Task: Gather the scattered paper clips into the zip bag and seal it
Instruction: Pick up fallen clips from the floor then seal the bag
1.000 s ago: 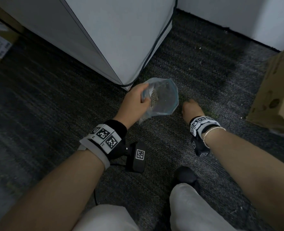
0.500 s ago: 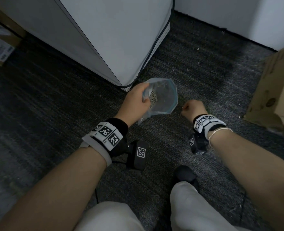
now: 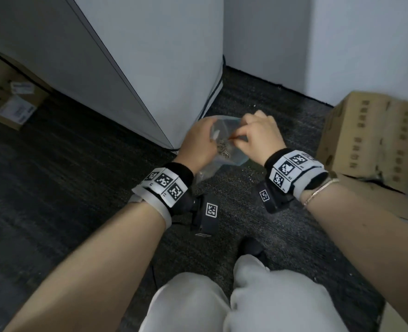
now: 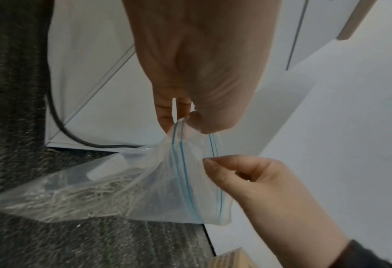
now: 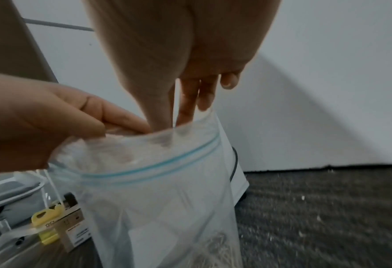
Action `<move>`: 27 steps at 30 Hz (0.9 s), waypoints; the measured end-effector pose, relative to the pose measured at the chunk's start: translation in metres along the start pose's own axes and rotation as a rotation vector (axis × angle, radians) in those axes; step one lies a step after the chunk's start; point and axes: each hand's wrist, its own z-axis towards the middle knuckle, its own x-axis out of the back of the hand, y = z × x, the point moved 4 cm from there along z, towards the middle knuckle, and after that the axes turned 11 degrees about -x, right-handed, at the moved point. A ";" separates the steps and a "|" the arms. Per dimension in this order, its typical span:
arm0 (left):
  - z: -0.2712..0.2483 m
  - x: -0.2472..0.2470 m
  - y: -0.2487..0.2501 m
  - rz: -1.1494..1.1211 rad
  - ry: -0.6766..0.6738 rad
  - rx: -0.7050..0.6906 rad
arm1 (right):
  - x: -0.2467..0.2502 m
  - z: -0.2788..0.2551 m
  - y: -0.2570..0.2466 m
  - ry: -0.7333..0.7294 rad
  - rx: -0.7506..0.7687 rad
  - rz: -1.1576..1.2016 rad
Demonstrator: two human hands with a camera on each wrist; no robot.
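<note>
Nearest you: pale trouser knees (image 3: 222, 305) at the bottom edge of the head view, over dark carpet (image 3: 54, 188). Each wrist carries a band with black-and-white square code markers (image 3: 165, 182); no readable words on them.

Your left hand (image 3: 195, 144) pinches the zip bag (image 4: 167, 181) at its mouth, thumb and fingertips closed on the rim beside the blue zip lines. The bag hangs clear of the carpet, mouth open, held up between both hands.

Your right hand (image 3: 258, 137) is at the opposite side of the mouth, fingers curled, thumb and forefinger closed together against the rim. Whether they hold a clip or the plastic itself cannot be told.

A clump of paper clips (image 4: 75, 195) lies in the bag's lower part, with a small white block (image 4: 107, 166) above it.

Beyond the hands: a white cabinet corner (image 3: 174, 68) with a black cable (image 4: 59, 123) at its base. Right, a cardboard box (image 3: 365, 137) with printed rows, too blurred to read. Far left, another carton with white labels (image 3: 16, 111), illegible. The right wrist view shows a yellow hang-tab package (image 5: 50, 224); its print is unreadable.
</note>
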 end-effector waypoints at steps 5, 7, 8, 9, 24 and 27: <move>0.010 0.048 0.074 -0.075 0.001 -0.031 | 0.100 0.002 -0.016 0.190 -0.101 -0.009; 0.014 0.067 0.101 -0.052 -0.010 -0.042 | 0.133 0.004 -0.020 0.162 -0.136 -0.001; 0.015 0.077 0.115 -0.030 -0.017 -0.051 | 0.147 0.007 -0.021 0.111 -0.148 -0.001; 0.016 0.089 0.129 -0.009 -0.026 -0.057 | 0.160 0.008 -0.024 0.050 -0.160 -0.011; 0.029 0.260 0.339 -0.068 0.141 0.062 | 0.435 0.018 -0.112 0.051 -0.291 0.243; 0.038 0.301 0.384 -0.063 0.089 0.101 | 0.495 0.024 -0.132 0.057 -0.300 0.258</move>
